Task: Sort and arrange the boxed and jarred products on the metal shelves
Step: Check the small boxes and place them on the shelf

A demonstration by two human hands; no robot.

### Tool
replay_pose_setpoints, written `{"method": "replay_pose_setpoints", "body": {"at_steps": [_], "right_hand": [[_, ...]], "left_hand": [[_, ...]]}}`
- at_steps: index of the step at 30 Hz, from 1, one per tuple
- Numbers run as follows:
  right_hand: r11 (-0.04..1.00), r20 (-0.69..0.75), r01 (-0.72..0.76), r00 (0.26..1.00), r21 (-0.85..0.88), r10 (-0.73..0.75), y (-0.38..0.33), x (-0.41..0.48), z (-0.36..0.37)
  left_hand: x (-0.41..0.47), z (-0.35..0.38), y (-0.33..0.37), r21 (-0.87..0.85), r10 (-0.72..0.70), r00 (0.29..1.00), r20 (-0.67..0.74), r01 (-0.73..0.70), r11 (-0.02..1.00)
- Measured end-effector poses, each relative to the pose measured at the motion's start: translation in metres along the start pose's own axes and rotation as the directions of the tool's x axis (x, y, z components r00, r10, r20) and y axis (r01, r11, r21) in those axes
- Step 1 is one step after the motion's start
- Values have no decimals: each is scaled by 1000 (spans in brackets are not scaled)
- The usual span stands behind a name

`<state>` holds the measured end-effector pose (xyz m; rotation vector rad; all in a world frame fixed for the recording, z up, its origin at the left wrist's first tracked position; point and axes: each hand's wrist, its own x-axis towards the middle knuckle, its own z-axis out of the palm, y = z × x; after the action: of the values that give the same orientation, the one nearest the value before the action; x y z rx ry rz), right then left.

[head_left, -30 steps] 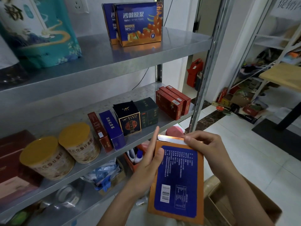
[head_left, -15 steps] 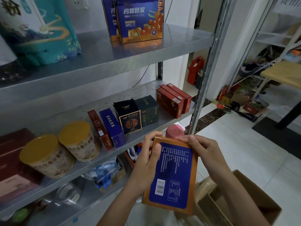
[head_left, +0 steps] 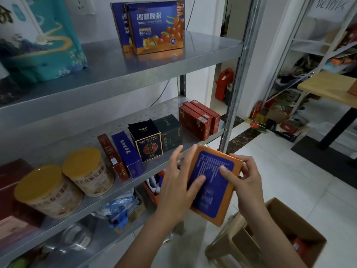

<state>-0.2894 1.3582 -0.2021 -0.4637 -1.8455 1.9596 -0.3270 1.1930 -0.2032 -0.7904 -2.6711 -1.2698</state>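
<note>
While the right grip (head_left: 249,182) curls round the orange box (head_left: 212,198) (thumb on its blue panel), the left grip (head_left: 173,188), fingers spread straight, touches its other side. The box hangs between them.

— Where does the view look from?
— From the person's head, through a wide lens. It faces forward and down, and the upright post (head_left: 237,84) leans with the distortion.

— What sits closest?
— The left hand (head_left: 173,188) and right hand (head_left: 249,182), low in the centre. They are on an orange-and-blue box (head_left: 212,200), and both forearms run in from the bottom edge.

— And beyond them?
— The metal shelves (head_left: 154,60) fill the left side, near, with their surfaces seen from above. At lower right are the tiled floor (head_left: 289,180) and a cardboard carton (head_left: 301,225). A second rack (head_left: 309,45) stands well back on the right.
</note>
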Motion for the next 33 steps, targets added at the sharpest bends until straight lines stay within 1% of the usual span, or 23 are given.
{"method": "replay_pose_setpoints", "body": {"at_steps": [2,3,4,5,6,8,9,10,11,12,13,14,15,16,17,18,20,22,24,26,27,30,33], "right_hand": [[988,-155,-113,980,110,129,4,9,-7],[969,-199,-182,956,167,214,5,14,-12],[946,-216,-247,932,211,292,7,17,-18],[921,-208,-309,910,238,359,9,20,-23],[894,-188,-370,888,252,420,12,21,-27],[832,-138,-490,834,261,535,18,18,-34],[799,-124,-537,804,271,582,20,17,-39],[772,-119,-566,779,290,616,21,16,-47],[754,-114,-584,763,301,636,19,14,-55],[751,-111,-599,757,276,644,17,11,-64],[769,-121,-611,763,188,635,17,8,-74],[791,-138,-610,780,48,610,18,5,-84],[804,-154,-587,807,-95,571,18,1,-92],[817,-152,-537,844,-210,515,17,-4,-99],[841,-119,-461,887,-282,446,15,-9,-105],[870,-66,-378,924,-317,377,14,-15,-110],[919,31,-248,962,-306,270,12,-25,-121],[947,90,-167,976,-275,199,13,-33,-133],[940,70,-139,983,-312,168,23,-40,-145],[909,-16,-166,985,-382,173,39,-44,-156],[900,-69,-197,980,-389,185,50,-46,-162],[897,-213,-329,938,-295,274,82,-47,-175],[880,-304,-431,881,-198,363,116,-48,-183]], "left_hand": [[-7,8,-3,120,159,974,160,-179,977],[-11,13,-7,225,272,935,228,-323,919],[-13,19,-12,353,387,881,272,-466,811],[-13,22,-14,442,476,832,286,-555,704],[-10,25,-14,473,526,806,271,-588,656],[-1,31,-12,421,597,788,154,-598,681],[4,32,-10,362,601,793,100,-592,721],[9,33,-7,275,573,816,77,-570,774],[14,33,-4,168,511,856,83,-517,839],[21,31,-1,58,419,899,125,-428,902],[28,28,3,-35,324,925,199,-324,945],[35,27,5,-113,237,925,296,-213,971],[43,28,7,-197,166,899,405,-92,976],[51,29,11,-293,121,855,504,37,956],[59,33,15,-367,103,813,574,143,919],[67,38,19,-405,103,782,615,201,892],[83,52,28,-396,143,717,682,198,897],[99,69,39,-356,164,637,753,185,916],[112,89,47,-332,178,552,815,192,923],[120,113,52,-327,196,471,860,216,920],[122,127,53,-316,197,446,873,210,925],[120,176,49,-284,191,418,888,171,944],[112,222,38,-244,163,432,887,141,959]]}}
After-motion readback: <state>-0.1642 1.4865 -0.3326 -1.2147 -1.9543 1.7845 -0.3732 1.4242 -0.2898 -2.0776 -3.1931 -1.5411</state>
